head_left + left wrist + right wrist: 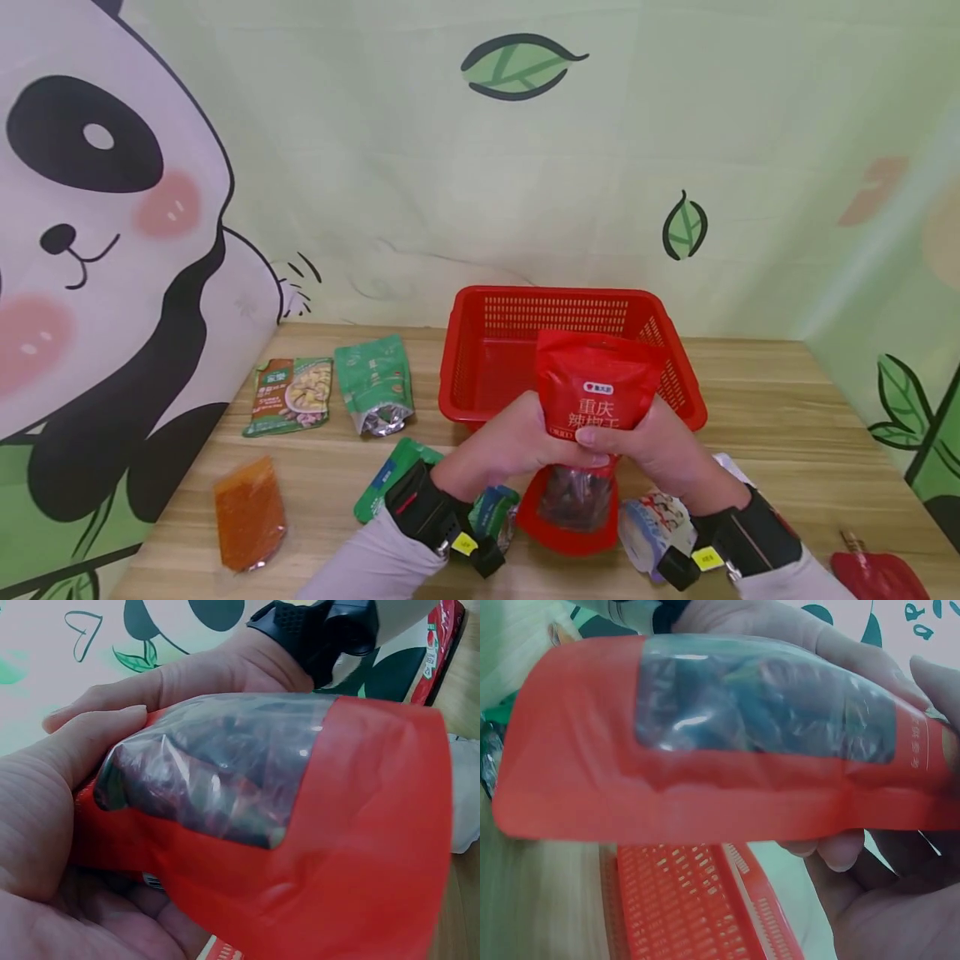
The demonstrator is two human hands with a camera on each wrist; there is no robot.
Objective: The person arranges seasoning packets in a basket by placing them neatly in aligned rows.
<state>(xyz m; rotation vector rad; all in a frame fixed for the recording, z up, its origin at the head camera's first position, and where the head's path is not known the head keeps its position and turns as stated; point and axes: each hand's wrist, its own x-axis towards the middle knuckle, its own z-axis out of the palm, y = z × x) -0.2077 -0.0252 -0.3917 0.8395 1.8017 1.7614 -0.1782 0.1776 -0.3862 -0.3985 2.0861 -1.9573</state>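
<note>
Both hands hold a red pouch of dried chillies (600, 375) between them, above the table and overlapping the front of a red basket (465, 333) in the head view. My left hand (513, 437) grips the pouch from its left side, thumb across the front. From the other side my right hand (660, 442) grips it the same way, the two thumbs meeting below the printed label. In the left wrist view, dark chillies show through the pouch's clear window (217, 772). Fingers curl beneath the pouch (577, 750) in the right wrist view; those behind it are partly hidden.
At the left lie a soup packet (288, 396), a green pouch (375, 379) and an orange packet (250, 514). Green packages (397, 475) lie under my left wrist, a blue-and-white packet (652, 525) by my right. A dark red item (877, 575) is at the right edge.
</note>
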